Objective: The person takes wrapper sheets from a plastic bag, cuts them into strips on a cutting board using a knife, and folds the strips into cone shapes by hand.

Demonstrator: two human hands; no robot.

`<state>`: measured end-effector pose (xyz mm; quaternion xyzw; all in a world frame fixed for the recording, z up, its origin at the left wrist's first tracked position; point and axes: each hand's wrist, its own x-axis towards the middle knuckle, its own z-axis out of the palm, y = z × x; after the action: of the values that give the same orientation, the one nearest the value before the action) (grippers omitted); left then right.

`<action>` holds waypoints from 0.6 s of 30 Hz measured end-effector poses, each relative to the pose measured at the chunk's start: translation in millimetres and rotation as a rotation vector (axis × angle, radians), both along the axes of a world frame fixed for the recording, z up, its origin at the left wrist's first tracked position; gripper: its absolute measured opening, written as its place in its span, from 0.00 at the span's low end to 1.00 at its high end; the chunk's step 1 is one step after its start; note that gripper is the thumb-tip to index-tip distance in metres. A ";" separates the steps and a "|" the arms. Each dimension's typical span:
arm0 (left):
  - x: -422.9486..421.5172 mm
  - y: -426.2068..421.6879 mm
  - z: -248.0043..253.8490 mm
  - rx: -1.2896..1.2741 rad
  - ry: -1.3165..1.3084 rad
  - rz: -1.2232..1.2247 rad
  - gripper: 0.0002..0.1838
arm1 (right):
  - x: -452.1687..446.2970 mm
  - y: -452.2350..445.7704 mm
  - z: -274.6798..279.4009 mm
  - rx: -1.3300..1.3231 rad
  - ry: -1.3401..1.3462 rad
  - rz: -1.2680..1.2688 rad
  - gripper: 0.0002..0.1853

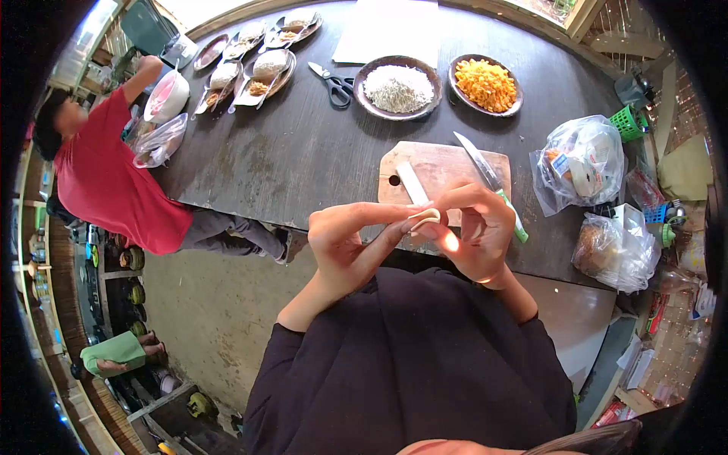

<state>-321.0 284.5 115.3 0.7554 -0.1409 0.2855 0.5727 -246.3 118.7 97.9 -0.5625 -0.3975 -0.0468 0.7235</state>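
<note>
Head view: on a dark table [265,159], a pale strip [412,183] and a knife [479,167] are borne by a cutting board [444,161]; near its near edge, a small folded pale piece [424,218] is pinched between the fingertips of the left hand [347,244] and right hand [483,233].

The board [447,163] looks wooden, scissor blades [318,70] metallic.

From my end, reads as a kitchen or food-prep room. Long dark table [265,159]; cutting board [447,163] with knife [478,161]; bowls of white shreds [396,88] and orange pieces [486,86]; several plates of food [267,72]. Bagged goods [584,159] at table's right end. Woven wall panels [622,45], cluttered shelving [45,265].
</note>
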 end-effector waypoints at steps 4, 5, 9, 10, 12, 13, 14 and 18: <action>0.9 0.3 0.2 -0.009 0.019 -0.023 0.11 | 2.4 1.1 -1.4 0.038 0.060 0.032 0.11; 1.2 0.1 0.2 -0.021 0.025 -0.034 0.11 | 2.7 1.4 -0.8 0.045 0.068 0.034 0.11; 2.9 0.3 -0.3 -0.026 0.040 -0.025 0.11 | 4.9 1.6 0.8 0.050 0.069 0.038 0.11; 3.1 0.1 2.1 -0.019 0.049 -0.015 0.10 | 3.9 1.7 2.3 0.050 0.069 0.039 0.11; 3.9 0.0 2.5 -0.012 0.058 -0.004 0.10 | 0.8 2.8 5.6 0.060 0.164 0.011 0.12; 4.3 -0.2 0.3 -0.065 0.056 0.013 0.08 | 0.5 3.4 4.8 0.060 0.163 0.013 0.12; 4.8 -0.6 -1.1 -0.119 0.055 0.029 0.07 | 0.4 4.1 3.1 0.100 0.164 -0.012 0.12; 6.1 -2.9 -2.4 -0.186 0.027 0.055 0.05 | 9.9 -1.2 1.0 0.060 -0.031 -0.025 0.12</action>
<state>-314.9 281.6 113.0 0.7064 -0.0853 0.3025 0.6342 -236.4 117.5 98.9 -0.5447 -0.4000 -0.0765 0.7331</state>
